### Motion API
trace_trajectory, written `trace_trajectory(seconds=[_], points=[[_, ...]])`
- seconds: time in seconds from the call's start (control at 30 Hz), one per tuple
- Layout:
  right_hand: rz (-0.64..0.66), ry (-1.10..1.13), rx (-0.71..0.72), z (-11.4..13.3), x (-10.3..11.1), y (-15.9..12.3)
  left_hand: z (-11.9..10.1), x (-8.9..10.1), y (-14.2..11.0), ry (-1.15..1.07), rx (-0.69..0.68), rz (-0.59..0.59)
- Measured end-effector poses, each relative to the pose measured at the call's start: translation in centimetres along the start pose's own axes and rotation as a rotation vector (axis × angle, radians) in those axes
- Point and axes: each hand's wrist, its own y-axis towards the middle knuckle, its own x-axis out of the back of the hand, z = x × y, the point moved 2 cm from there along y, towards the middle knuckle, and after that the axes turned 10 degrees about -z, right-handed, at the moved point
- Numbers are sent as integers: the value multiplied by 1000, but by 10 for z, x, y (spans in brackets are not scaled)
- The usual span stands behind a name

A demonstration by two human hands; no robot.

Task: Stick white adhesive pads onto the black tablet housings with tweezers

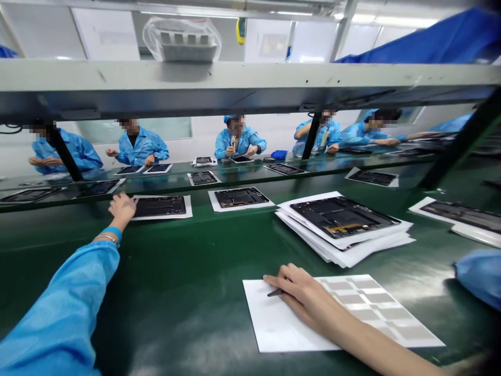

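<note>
My left hand [122, 207], in a blue sleeve, reaches out to the left end of an opened tablet [162, 206] lying on a white sheet. Its fingers are bent over that edge and hide the corner; the exact grip is partly hidden. My right hand [297, 292] rests on a white sheet of grey stickers [373, 298], closed around a thin dark pointed tool [275, 293], which looks like tweezers. The stickers sit in rows on the sheet's right part, partly covered by my forearm. Behind this sheet is a stack of tablets on paper [340, 222], the top one showing its inside.
Another opened tablet [241, 197] lies on paper mid-bench, and more lie along the far belt [250, 173]. At right are a tablet [465, 214] and a blue sleeve [479, 277]. A shelf [250, 99] on dark posts crosses overhead. Several co-workers in blue sit opposite.
</note>
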Motion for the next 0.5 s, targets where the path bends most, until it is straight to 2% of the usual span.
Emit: trace_trajectory(seconds=[0.1, 0.23, 0.33, 0.4, 0.5], points=[[-1, 3, 6, 1, 0, 2, -12, -36, 25, 116, -110, -37], [0, 6, 5, 1, -3, 2, -53, -112, 63, 111, -478, 154], [13, 23, -13, 2, -3, 1, -80, -162, 84, 91, -675, 252], [29, 50, -29, 2, -2, 2, -90, -185, 96, 91, -744, 263], [53, 87, -52, 2, -1, 3, -95, -205, 110, 102, -794, 253]])
